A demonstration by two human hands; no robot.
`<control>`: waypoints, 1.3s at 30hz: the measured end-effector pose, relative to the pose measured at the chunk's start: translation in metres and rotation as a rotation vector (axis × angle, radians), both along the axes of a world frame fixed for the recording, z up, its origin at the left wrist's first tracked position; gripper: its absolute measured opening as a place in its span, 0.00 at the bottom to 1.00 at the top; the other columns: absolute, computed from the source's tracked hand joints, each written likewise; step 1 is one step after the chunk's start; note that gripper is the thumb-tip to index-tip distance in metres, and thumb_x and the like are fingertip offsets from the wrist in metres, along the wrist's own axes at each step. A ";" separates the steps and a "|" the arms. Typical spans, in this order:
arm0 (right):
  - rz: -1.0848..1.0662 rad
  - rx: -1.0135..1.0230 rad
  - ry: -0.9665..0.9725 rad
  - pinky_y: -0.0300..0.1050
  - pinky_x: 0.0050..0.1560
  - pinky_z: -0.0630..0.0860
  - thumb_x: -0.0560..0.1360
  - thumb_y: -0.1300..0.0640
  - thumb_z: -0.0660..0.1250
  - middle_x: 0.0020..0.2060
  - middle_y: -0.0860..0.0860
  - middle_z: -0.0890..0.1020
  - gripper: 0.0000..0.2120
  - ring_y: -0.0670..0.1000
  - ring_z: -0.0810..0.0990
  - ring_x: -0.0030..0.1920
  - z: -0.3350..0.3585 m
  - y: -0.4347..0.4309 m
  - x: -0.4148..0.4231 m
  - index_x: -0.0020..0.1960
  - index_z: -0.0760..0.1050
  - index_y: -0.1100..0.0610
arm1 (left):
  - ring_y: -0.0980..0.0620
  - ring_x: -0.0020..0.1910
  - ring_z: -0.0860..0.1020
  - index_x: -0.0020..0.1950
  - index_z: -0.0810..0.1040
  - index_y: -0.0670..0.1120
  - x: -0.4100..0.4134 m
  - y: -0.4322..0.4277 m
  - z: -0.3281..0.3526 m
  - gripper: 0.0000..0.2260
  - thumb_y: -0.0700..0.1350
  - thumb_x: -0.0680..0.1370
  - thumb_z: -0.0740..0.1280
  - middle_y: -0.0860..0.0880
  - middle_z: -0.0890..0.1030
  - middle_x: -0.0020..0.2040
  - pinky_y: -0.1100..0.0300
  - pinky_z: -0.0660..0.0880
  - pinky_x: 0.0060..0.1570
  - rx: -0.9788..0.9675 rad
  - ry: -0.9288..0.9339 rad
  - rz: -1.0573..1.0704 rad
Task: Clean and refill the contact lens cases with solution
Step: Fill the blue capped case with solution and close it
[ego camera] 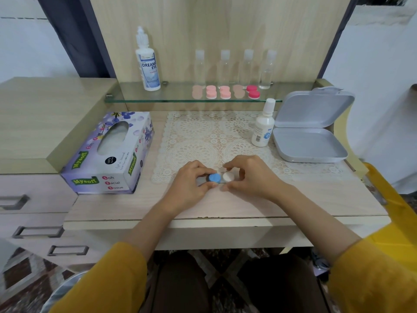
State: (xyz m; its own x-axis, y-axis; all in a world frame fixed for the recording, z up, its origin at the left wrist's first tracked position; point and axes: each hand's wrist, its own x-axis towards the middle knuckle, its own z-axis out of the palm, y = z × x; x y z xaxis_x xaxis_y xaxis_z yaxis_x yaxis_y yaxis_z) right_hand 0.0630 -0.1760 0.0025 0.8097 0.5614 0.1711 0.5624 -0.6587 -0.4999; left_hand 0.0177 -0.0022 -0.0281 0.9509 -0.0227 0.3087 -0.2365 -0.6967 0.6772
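A contact lens case (221, 177) with one blue cap and one white cap lies at the front edge of the lace mat (209, 136). My left hand (191, 184) grips the blue-capped side with curled fingers. My right hand (248, 175) pinches the white-capped side from above and in front. A small white solution bottle (262, 127) stands capped at the mat's right edge. A tall solution bottle (147, 64) stands on the glass shelf (135, 96) at the back left.
Several pink and peach lens cases (225, 92) and clear small bottles (247, 66) line the glass shelf. A tissue box (108, 154) sits at the left. An open grey hinged box (309, 132) lies at the right. Drawers are at the lower left.
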 end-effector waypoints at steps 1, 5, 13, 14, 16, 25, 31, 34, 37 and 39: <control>0.030 0.005 -0.007 0.38 0.40 0.66 0.65 0.54 0.76 0.44 0.49 0.81 0.18 0.36 0.68 0.33 -0.001 -0.001 0.001 0.52 0.80 0.57 | 0.51 0.49 0.74 0.54 0.81 0.44 0.000 0.000 0.000 0.12 0.42 0.71 0.73 0.48 0.77 0.46 0.57 0.70 0.55 -0.003 0.003 0.001; 0.090 -0.041 -0.019 0.38 0.41 0.66 0.70 0.59 0.70 0.48 0.50 0.82 0.14 0.40 0.70 0.35 -0.004 -0.003 0.005 0.55 0.80 0.56 | 0.51 0.49 0.74 0.54 0.81 0.44 0.001 0.000 0.000 0.12 0.42 0.71 0.73 0.48 0.77 0.46 0.57 0.70 0.55 0.001 0.005 0.001; 0.080 -0.055 -0.043 0.37 0.39 0.66 0.69 0.63 0.69 0.42 0.54 0.81 0.12 0.45 0.71 0.35 -0.001 0.000 0.001 0.51 0.82 0.57 | 0.51 0.49 0.74 0.54 0.81 0.45 0.001 0.001 -0.001 0.12 0.43 0.71 0.73 0.48 0.77 0.47 0.59 0.70 0.55 0.016 0.004 -0.001; 0.094 -0.052 -0.037 0.37 0.39 0.67 0.69 0.63 0.69 0.43 0.54 0.81 0.11 0.46 0.72 0.36 0.000 -0.001 0.000 0.51 0.82 0.57 | 0.52 0.49 0.74 0.54 0.81 0.45 0.001 0.002 -0.001 0.12 0.43 0.71 0.73 0.48 0.77 0.47 0.59 0.70 0.54 0.019 0.003 -0.005; 0.118 -0.039 -0.027 0.37 0.40 0.68 0.70 0.62 0.69 0.43 0.55 0.80 0.10 0.45 0.71 0.36 0.001 -0.002 -0.002 0.51 0.81 0.57 | 0.52 0.49 0.74 0.53 0.81 0.46 0.001 0.002 -0.001 0.12 0.43 0.71 0.73 0.48 0.78 0.47 0.59 0.70 0.54 0.014 0.004 -0.012; 0.067 -0.053 -0.027 0.34 0.40 0.69 0.71 0.63 0.68 0.44 0.52 0.76 0.10 0.48 0.74 0.37 0.013 -0.003 -0.001 0.53 0.80 0.59 | 0.56 0.49 0.76 0.57 0.80 0.46 0.005 0.007 0.007 0.14 0.45 0.71 0.72 0.50 0.79 0.50 0.72 0.70 0.50 -0.053 0.046 -0.020; -0.062 0.040 -0.076 0.37 0.43 0.74 0.71 0.62 0.70 0.41 0.48 0.75 0.09 0.46 0.75 0.35 0.044 -0.020 0.016 0.51 0.80 0.60 | 0.50 0.58 0.73 0.60 0.77 0.46 0.024 0.016 0.011 0.16 0.47 0.74 0.69 0.48 0.76 0.58 0.56 0.68 0.63 0.018 0.045 0.078; -0.129 0.083 -0.115 0.38 0.42 0.75 0.71 0.62 0.70 0.40 0.52 0.80 0.07 0.46 0.77 0.33 0.064 -0.029 0.027 0.49 0.81 0.61 | 0.51 0.65 0.67 0.64 0.74 0.46 0.036 0.018 0.009 0.18 0.50 0.75 0.67 0.49 0.72 0.64 0.60 0.61 0.66 0.096 0.059 0.097; -0.188 0.137 -0.162 0.27 0.35 0.68 0.72 0.61 0.69 0.37 0.51 0.81 0.05 0.40 0.74 0.30 0.090 -0.038 0.042 0.46 0.81 0.61 | 0.50 0.69 0.62 0.68 0.71 0.46 0.046 0.022 0.005 0.21 0.51 0.76 0.65 0.48 0.68 0.69 0.62 0.55 0.67 0.197 0.089 0.111; -0.240 0.191 -0.208 0.25 0.33 0.66 0.72 0.60 0.69 0.38 0.52 0.81 0.06 0.39 0.73 0.29 0.106 -0.041 0.058 0.45 0.81 0.62 | 0.49 0.70 0.60 0.69 0.69 0.45 0.050 0.024 0.001 0.22 0.51 0.77 0.64 0.47 0.66 0.71 0.61 0.54 0.68 0.222 0.121 0.115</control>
State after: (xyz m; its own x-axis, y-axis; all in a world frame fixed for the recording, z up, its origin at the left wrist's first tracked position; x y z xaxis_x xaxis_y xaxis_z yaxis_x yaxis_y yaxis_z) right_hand 0.1210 -0.2174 0.1090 0.8512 0.3019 0.4293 0.5058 -0.6903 -0.5174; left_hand 0.0679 0.0219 -0.0267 0.9808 0.0336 0.1921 -0.0734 -0.8489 0.5234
